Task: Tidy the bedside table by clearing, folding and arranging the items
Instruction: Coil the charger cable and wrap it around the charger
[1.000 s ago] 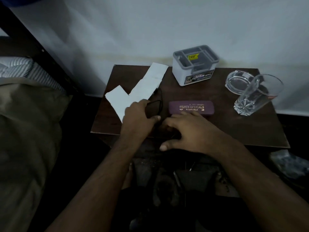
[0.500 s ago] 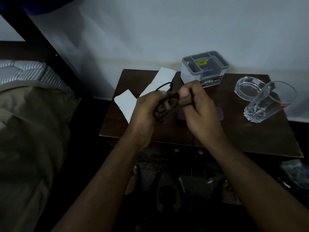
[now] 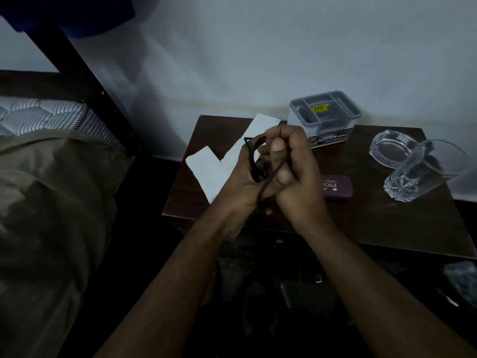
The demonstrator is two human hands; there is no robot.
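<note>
The spectacles (image 3: 254,161) have come up off the bedside table (image 3: 387,223) — left hand (image 3: 240,182) and right hand (image 3: 291,171) both clamp them at mid-frame. Folding looks underway — the purple case (image 3: 336,188) waits shut.

Both forearms bare to frame edge; no sleeves, watch, rings or bands visible. Left hand (image 3: 240,184) and right hand (image 3: 296,171): short nails, ungloved.

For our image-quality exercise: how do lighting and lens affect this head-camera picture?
Head view: dim, bluish light leaves the black spectacles nearly a silhouette between left hand and right hand; the floor under the dark wooden bedside table is lost in shadow; the wide-angle lens makes the clear drinking glass lean outward.
</note>
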